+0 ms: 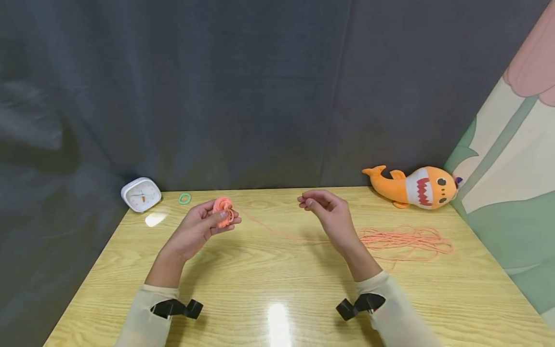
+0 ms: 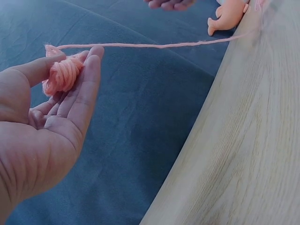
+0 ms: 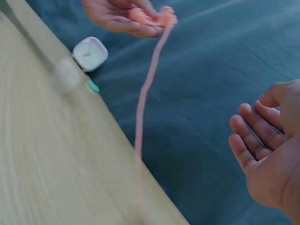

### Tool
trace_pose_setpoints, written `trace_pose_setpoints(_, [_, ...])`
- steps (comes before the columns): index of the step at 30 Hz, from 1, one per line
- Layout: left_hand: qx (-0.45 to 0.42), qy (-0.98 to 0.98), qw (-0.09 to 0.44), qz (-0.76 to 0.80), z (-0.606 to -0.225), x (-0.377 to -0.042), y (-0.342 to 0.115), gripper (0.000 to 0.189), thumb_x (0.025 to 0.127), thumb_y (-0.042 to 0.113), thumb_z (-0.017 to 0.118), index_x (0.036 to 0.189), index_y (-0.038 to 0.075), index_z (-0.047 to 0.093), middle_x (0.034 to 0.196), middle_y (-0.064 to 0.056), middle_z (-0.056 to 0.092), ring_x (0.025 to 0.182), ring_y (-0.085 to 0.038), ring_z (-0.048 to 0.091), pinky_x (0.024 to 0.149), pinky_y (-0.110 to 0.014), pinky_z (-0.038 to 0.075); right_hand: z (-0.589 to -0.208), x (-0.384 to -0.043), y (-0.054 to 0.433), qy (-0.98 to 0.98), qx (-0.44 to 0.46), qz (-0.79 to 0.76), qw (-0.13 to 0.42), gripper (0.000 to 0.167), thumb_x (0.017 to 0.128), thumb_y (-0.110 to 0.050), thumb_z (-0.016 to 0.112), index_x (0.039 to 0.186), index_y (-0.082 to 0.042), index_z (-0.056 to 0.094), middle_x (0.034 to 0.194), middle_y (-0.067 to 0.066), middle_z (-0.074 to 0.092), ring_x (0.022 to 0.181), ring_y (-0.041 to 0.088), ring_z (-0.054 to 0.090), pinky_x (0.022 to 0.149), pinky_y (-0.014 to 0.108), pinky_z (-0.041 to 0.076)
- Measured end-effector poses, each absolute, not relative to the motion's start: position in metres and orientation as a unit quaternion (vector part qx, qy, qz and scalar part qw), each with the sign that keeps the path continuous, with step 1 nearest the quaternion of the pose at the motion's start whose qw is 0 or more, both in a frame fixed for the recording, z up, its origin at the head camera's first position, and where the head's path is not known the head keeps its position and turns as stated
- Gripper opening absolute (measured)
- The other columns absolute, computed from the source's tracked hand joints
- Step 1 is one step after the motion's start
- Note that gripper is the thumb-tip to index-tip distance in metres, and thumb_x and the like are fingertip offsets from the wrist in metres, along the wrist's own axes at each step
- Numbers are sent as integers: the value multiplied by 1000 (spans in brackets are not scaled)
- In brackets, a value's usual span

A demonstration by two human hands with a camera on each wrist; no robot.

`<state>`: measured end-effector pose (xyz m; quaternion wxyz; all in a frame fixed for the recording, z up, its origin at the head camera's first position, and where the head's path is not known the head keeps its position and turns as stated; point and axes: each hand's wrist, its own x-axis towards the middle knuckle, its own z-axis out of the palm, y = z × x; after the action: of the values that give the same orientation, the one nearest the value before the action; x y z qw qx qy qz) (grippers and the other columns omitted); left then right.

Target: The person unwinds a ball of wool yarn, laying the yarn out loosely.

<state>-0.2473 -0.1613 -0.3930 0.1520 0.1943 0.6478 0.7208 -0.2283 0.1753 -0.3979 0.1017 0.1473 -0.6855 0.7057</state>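
A small wound ball of coral-pink yarn [image 2: 64, 76] is pinched between the thumb and fingers of my left hand [image 1: 197, 230], raised over the table's left half. From the ball a single strand [image 2: 159, 46] runs off to the right, down toward a loose heap of the same yarn [image 1: 405, 240] lying on the table. My right hand [image 1: 330, 217] hovers in the air left of that heap, its fingers loosely bent and holding nothing. In the right wrist view the strand [image 3: 143, 101] passes well apart from the right hand's fingers [image 3: 251, 133].
On the wooden table [image 1: 269, 279], a white clock [image 1: 141, 194] stands at the back left beside a green ring [image 1: 184, 198]. An orange plush shark [image 1: 412, 187] lies at the back right. A dark curtain [image 1: 243, 96] hangs behind the table's far edge.
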Motion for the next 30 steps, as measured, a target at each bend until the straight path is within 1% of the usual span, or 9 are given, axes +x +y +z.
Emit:
trace_pose_setpoints(6, [185, 653, 152, 718, -392, -247, -160, 44, 107, 12, 55, 145, -8, 43, 112, 0, 74, 109, -13, 75, 95, -28, 60, -411, -233, 140, -674, 153, 721, 54, 27, 101, -9, 65, 122, 9, 66, 118, 22, 72, 99, 13, 72, 97, 25, 58])
trace_pose_setpoints(8, [179, 654, 155, 718, -391, -246, -158, 43, 107, 13, 57, 143, -7, 45, 112, 0, 74, 108, -13, 75, 94, -28, 60, -415, -234, 129, -674, 157, 721, 42, 26, 101, -8, 65, 122, 8, 66, 120, 26, 70, 101, 14, 72, 98, 26, 58])
trace_pose_setpoints(12, [169, 657, 159, 718, -390, -246, -156, 46, 106, 14, 59, 144, -7, 45, 112, 0, 74, 108, -12, 75, 94, -28, 60, -423, -233, 110, -692, 168, 701, 33, 23, 102, -9, 64, 121, 2, 69, 123, 24, 70, 106, 19, 71, 97, 23, 57])
trace_pose_setpoints(16, [171, 656, 160, 717, -391, -246, -156, 49, 107, 13, 56, 148, -9, 40, 113, 0, 73, 108, -12, 75, 94, -27, 60, -429, -231, 98, -706, 177, 685, 16, 22, 102, -8, 63, 122, -1, 69, 123, 20, 71, 108, 19, 71, 95, 22, 57])
trace_pose_setpoints(18, [175, 655, 161, 717, -392, -246, -157, 49, 108, 12, 54, 149, -10, 38, 114, 0, 73, 109, -12, 74, 94, -27, 60, -430, -230, 94, -712, 180, 679, 2, 23, 102, -8, 63, 123, -1, 68, 122, 19, 71, 106, 17, 71, 94, 26, 59])
trace_pose_setpoints(21, [179, 654, 162, 717, -392, -246, -158, 49, 108, 12, 53, 149, -10, 37, 115, 0, 72, 110, -12, 74, 95, -26, 59, -432, -228, 91, -720, 183, 669, -14, 25, 102, -11, 64, 124, -1, 68, 118, 19, 72, 101, 15, 70, 93, 35, 60])
trace_pose_setpoints(24, [183, 653, 161, 717, -392, -247, -158, 49, 108, 13, 53, 149, -10, 38, 115, 0, 72, 110, -12, 74, 95, -26, 59, -431, -227, 91, -730, 182, 658, -19, 25, 102, -16, 66, 123, -4, 70, 112, 17, 71, 96, 16, 68, 88, 37, 60])
trace_pose_setpoints(26, [185, 652, 161, 717, -393, -247, -158, 48, 108, 13, 53, 148, -9, 39, 115, 0, 72, 110, -12, 74, 95, -27, 59, -429, -226, 93, -736, 176, 654, -15, 23, 101, -18, 67, 120, -6, 72, 106, 15, 70, 92, 17, 66, 82, 33, 58])
trace_pose_setpoints(30, [186, 653, 159, 717, -392, -247, -159, 46, 108, 14, 55, 147, -8, 41, 113, 0, 73, 109, -13, 74, 94, -27, 60, -423, -224, 102, -731, 163, 662, 3, 21, 101, -18, 67, 115, -3, 75, 98, 5, 71, 84, 16, 61, 72, 25, 52])
